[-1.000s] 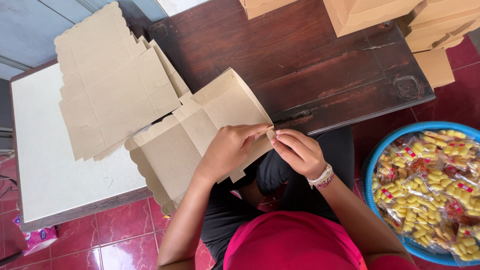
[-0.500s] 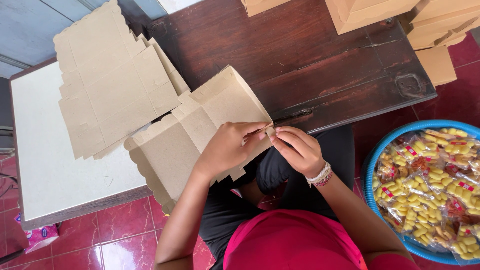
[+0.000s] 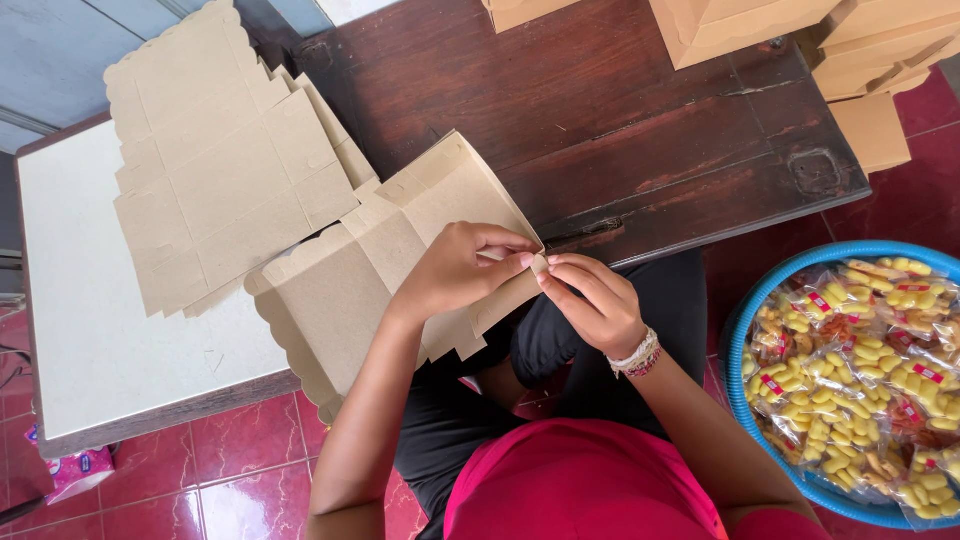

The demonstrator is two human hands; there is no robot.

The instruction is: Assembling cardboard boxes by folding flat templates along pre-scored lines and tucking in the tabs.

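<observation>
Both hands, left hand [image 3: 455, 268] and right hand [image 3: 592, 303], have a pinching grip on a corner of the half-folded brown cardboard box blank [image 3: 370, 270]; probably just one flap started, flat blanks [image 3: 215, 165] still waiting on the table [image 3: 90, 350].

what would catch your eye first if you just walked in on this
Most likely the two hands at the centre: the left hand and right hand pinch a corner of a flat brown cardboard box blank held over the lap. Next, the blue basket at the right, full of clear packets of yellow snacks. A stack of flat blanks lies on the white table at the left.
</observation>
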